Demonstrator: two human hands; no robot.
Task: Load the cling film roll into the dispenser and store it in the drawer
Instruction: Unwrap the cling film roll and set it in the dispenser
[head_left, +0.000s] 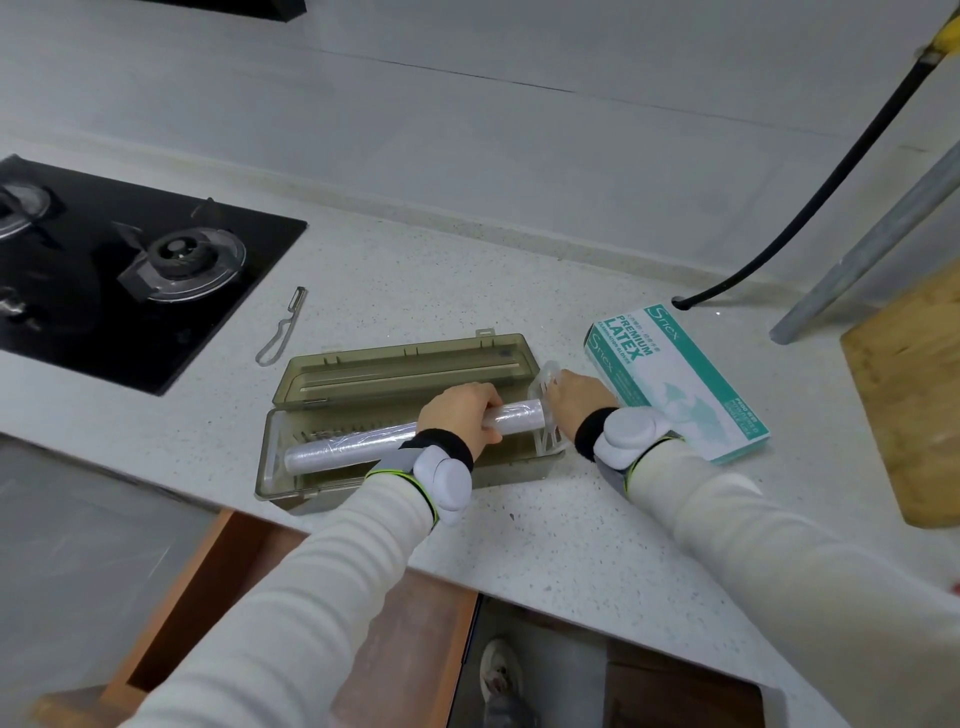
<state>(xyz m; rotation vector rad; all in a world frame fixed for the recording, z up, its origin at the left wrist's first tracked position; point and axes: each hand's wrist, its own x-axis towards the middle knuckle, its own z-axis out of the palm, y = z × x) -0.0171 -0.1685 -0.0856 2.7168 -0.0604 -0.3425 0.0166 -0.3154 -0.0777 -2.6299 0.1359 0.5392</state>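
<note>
Drawer (218, 613): nearest the viewer, pulled open below the counter edge; its wooden side and part of its floor show, the rest lies under the left sleeve.
Counter (545, 530): pale speckled top; everything in play sits on it.
Left hand (460, 413): fingers curled closed around the cling film roll, just right of its middle, holding that part up.
Right hand (576, 400): at the right end of the roll, fingers on a clear plastic end piece (545, 387); the back of the hand hides how tightly they close, so I cannot tell the grip.
Cling film roll (353, 441): lies lengthwise in the dispenser tray, its left end low near the left wall, its right end raised to the end piece at the right wall.
Dispenser (405, 470): smoky see-through box, lid (405, 371) swung fully open and lying flat behind the tray.
Step in hand: seating the roll, by my reading; the right end is being fitted to its holder and the roll is not yet level.
Next move calls for: pressing the end piece squarely into the roll's core, lowering the right end until the roll sits flat, then freeing both hands so the lid can come over.
Glove box (685, 384): white and green, just right of the dispenser, touching nothing in use.
Peeler (283, 327): metal, behind the dispenser to the left.
Stove (130, 265): black hob farther left.
Cutting board (914, 395): wooden, at the far right edge.
</note>
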